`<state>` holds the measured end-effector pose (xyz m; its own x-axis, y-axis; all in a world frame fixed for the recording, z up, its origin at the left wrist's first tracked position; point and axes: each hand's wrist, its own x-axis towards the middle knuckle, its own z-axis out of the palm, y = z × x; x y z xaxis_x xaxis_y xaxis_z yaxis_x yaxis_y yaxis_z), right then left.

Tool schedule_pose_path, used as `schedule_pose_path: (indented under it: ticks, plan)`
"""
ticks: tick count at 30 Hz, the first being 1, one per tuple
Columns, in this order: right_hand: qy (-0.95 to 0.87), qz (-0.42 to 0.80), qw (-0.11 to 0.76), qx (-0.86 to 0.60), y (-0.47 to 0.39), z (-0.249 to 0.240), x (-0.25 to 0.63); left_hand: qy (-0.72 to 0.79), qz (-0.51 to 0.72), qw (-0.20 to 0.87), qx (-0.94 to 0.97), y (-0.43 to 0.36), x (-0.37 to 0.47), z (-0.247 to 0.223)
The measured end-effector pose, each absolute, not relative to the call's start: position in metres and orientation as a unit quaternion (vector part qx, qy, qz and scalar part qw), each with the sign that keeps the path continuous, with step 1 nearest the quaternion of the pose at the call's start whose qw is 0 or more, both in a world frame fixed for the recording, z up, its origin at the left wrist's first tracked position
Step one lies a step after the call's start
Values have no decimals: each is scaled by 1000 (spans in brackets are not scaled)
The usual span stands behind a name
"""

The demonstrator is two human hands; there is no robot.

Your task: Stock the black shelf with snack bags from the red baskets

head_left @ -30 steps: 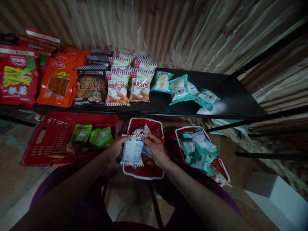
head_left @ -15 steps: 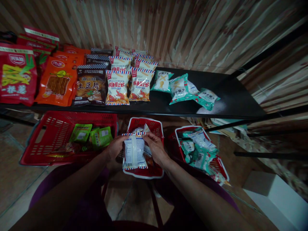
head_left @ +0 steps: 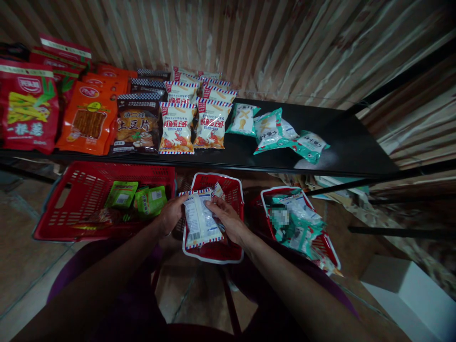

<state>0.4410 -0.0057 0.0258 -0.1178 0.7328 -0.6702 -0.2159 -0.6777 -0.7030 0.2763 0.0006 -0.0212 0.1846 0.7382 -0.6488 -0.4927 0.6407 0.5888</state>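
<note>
A white snack bag (head_left: 201, 223) with a striped blue-and-red edge is held back side up over the middle red basket (head_left: 237, 259). My left hand (head_left: 173, 216) grips its upper left edge. With thumb and fingers, my right hand (head_left: 228, 217) holds its right side near the top. Part of another striped packet (head_left: 218, 191) shows in the basket behind the bag; the rest of the contents is hidden. On the black shelf ahead, matching shrimp snack bags (head_left: 177, 128) stand upright in rows.
Teal snack bags (head_left: 270, 130) lie on the black shelf (head_left: 349, 142), right of brown (head_left: 136, 126), orange (head_left: 87, 118) and red bags (head_left: 28, 107). A left red basket (head_left: 50, 223) holds green packets (head_left: 121, 194); a right basket (head_left: 333, 254) holds teal bags. A white box (head_left: 409, 289) stands lower right.
The bag has tilted, its top left edge rising slightly and its bottom swinging right. My right hand has slid from the top corner down onto the bag's right side. The view has shifted slightly.
</note>
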Motion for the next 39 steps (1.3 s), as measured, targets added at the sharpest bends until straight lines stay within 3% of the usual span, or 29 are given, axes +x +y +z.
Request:
schedule_pose_path:
  ticks: [9,23,34,39]
  plan:
    - [-259,754,269,-540,-10,21,443,509,430,737,116,2,273,-24]
    - [-225,753,304,-539,-12,17,441,533,392,745,82,7,273,-12]
    - [-222,701,342,-585,-7,14,441,487,313,791,199,-4,270,-12]
    - [-199,711,334,-587,-13,13,440,515,341,765,183,-3,270,-15]
